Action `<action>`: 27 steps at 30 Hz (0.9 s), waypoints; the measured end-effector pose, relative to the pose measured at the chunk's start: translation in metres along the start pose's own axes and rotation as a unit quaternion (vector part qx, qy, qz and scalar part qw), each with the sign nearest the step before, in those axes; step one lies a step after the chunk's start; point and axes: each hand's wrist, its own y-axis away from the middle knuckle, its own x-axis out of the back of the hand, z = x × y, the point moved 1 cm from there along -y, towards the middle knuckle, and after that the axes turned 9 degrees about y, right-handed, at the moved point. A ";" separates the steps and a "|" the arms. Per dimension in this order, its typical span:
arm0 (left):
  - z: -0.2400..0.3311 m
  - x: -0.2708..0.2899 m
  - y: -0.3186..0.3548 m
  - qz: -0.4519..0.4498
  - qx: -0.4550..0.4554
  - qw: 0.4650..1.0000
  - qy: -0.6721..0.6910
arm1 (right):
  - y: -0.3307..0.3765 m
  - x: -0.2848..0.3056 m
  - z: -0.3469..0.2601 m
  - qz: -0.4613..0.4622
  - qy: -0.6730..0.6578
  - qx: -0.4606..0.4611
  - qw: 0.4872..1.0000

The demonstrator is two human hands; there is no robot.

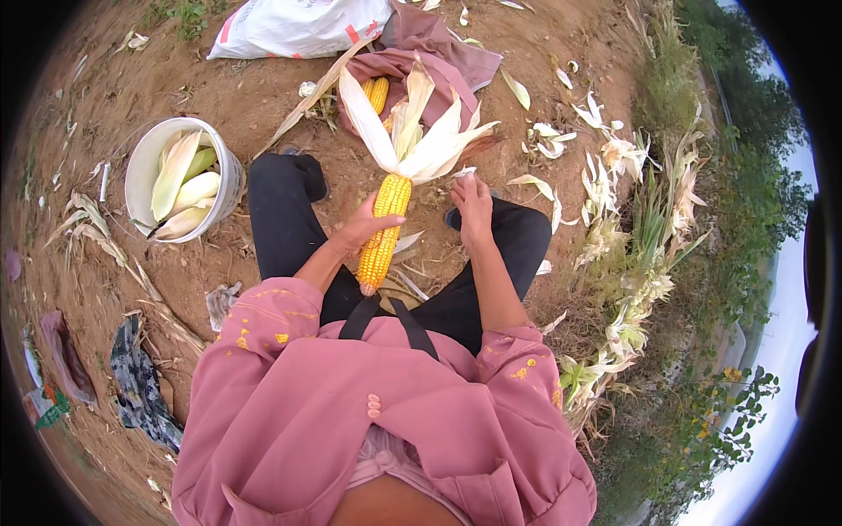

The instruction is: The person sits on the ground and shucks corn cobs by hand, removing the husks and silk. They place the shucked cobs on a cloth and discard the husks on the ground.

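— What do we see around us, biggest first?

— We see a big white sack (298,26) at the top, on the brown dirt. A pink cloth (438,53) lies just beside it, with yellow cobs on it. A white bucket (230,180) full of pale husked ears sits to our left.

— And our hands?

— Our left hand (367,230) is wrapped tight around the corn cob (384,232), between our knees. Our right hand (472,206) pinches a bit of husk (412,140) near our right knee.

— How does the cob look?

— Yellow, tip pointing at us, white husk leaves spread out at its far end.
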 end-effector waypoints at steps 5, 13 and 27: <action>0.001 -0.022 0.011 -0.015 -0.123 0.988 -0.088 | 0.045 -0.064 0.006 -0.111 0.005 0.003 0.994; 0.007 -0.032 0.014 -0.055 -0.221 0.940 -0.256 | -0.008 -0.064 -0.018 -0.010 -0.122 -0.024 0.992; 0.008 -0.031 0.020 -0.115 -0.080 0.988 -0.071 | 0.004 -0.063 -0.082 -0.103 -0.149 -0.134 0.974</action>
